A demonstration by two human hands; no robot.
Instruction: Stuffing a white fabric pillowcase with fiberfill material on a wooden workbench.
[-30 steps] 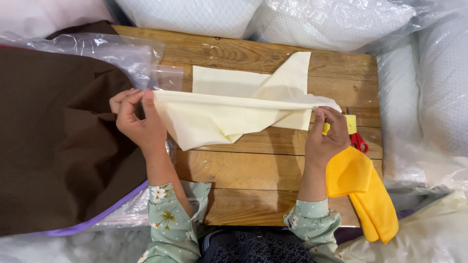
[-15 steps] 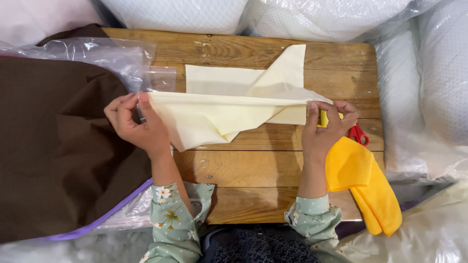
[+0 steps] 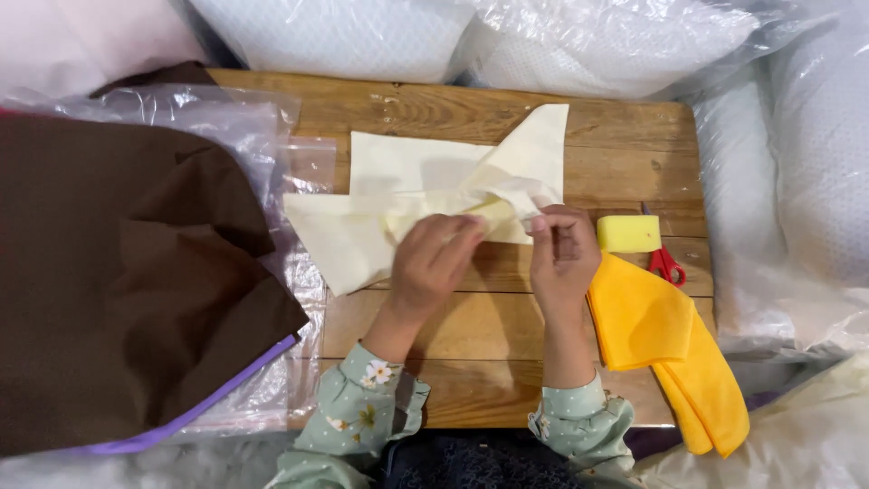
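Note:
A pale cream cloth [image 3: 398, 208] lies partly folded on a wooden board [image 3: 625, 172], one corner pointing up toward the back. My left hand [image 3: 430, 263] rests on the cloth's middle, fingers pinching a fold. My right hand [image 3: 561, 254] pinches the same fold at the cloth's right edge, a few centimetres from the left. Both hands hold the cream cloth near the board's centre.
A yellow sponge [image 3: 627, 233] and red-handled scissors [image 3: 665, 263] lie right of my right hand. An orange-yellow cloth [image 3: 670, 353] drapes off the board's right front. Brown fabric [image 3: 118, 272] on clear plastic [image 3: 226, 127] fills the left. Bagged white cushions [image 3: 561, 36] ring the back and right.
My left hand has travelled right along the cream cloth from its left end to the middle, beside my right hand. The stretched cloth has dropped and now lies slack on the board.

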